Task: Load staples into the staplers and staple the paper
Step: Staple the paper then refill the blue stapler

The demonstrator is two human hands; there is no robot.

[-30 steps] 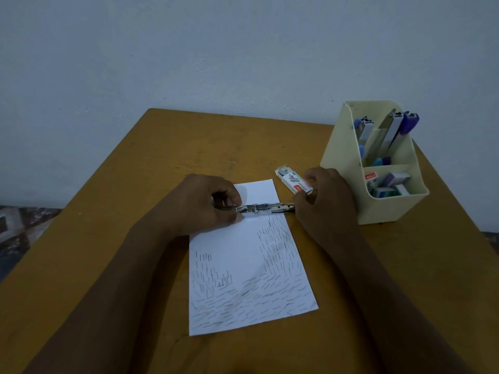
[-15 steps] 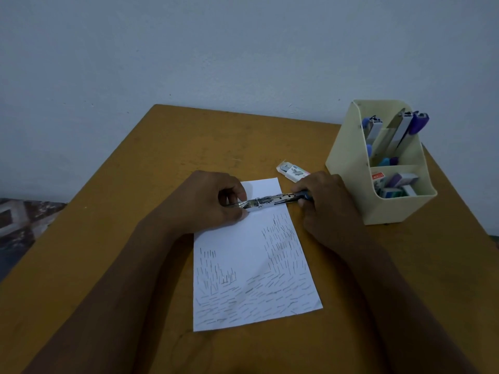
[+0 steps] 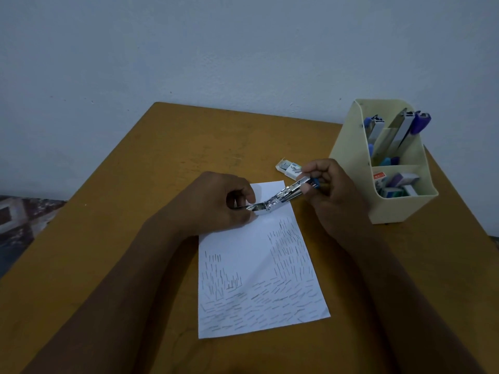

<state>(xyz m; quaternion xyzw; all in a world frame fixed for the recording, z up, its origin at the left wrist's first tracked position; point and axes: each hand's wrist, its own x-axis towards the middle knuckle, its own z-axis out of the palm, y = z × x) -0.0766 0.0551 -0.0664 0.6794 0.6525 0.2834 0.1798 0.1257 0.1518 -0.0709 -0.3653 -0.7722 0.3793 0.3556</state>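
Observation:
A metal stapler lies swung wide open above the top of a white sheet of paper that carries several rows of staples. My left hand grips its lower end just over the paper. My right hand holds the other end, which has a blue part, raised toward the upper right. An open small white staple box rests on the table just beyond the right hand.
A cream desk organiser at the right holds more staplers upright and several staple boxes in its front compartment. The brown table meets a pale wall at the back. A patterned floor shows at the left edge.
The right hand has lifted its end of the stapler up and to the right, so the stapler now slants instead of lying flat. The left hand stayed in place.

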